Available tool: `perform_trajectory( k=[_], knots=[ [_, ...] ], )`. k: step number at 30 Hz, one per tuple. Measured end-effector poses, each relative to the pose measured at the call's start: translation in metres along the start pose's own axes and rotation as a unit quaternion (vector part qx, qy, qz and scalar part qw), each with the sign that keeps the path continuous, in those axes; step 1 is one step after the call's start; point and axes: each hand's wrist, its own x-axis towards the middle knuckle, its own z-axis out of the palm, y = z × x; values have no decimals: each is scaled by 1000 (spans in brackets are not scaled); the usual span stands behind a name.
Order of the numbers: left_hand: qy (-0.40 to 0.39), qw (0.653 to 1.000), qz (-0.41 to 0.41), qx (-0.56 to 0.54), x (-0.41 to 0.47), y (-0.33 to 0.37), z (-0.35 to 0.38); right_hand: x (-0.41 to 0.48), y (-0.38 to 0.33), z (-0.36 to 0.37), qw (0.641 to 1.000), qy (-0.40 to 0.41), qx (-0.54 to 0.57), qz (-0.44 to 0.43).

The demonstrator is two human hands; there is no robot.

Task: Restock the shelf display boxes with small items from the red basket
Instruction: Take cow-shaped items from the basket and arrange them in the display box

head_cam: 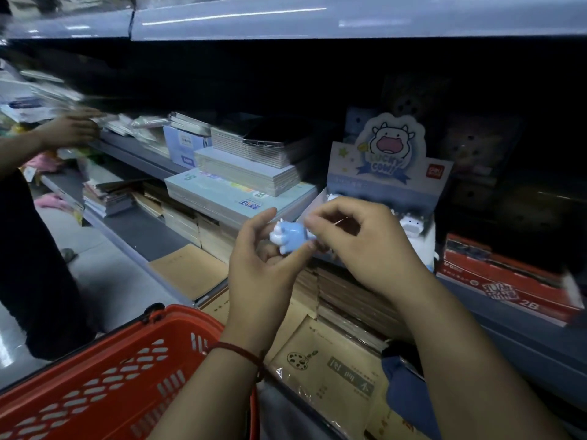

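While held before the Lucky Cow display box [386, 173], blue-and-white cow figure [290, 238] pinched by left hand [263, 268], right hand [359, 246] pinching its other end, red basket [187, 312] low left

- The left hand [263, 265] has a thin red cord bracelet [241, 350] round its wrist, braided, with a darker knot at one side.
- The right hand [359, 246] shows short-trimmed nails.
- Both forearms are bare to the frame's lower edge.
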Motion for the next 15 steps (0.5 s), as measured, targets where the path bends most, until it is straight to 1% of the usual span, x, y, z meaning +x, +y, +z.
perform_trajectory(
  k=[2, 4, 7, 10, 12, 15],
  knots=[
    [1, 999, 18, 33, 0, -2, 3, -2, -3, 0, 1000, -22, -18, 9],
    [7, 993, 56, 102, 0, -7, 5, -4, -5, 2, 998, -34, -53, 21],
    [-1, 986, 88, 144, -2, -8, 10, -6, -8, 3, 998, -31, -43, 35],
    [-10, 985, 102, 140, 1, -11, 13, -6, -6, -4, 998, 3, -39, 43],
    [-6, 977, 122, 177, 4, -15, 10, -4, 0, -13, 997, 45, -42, 52],
    [-2, 961, 129, 244, 6, -21, 7, 3, 11, -21, 990, 83, -102, 57]
  ],
)
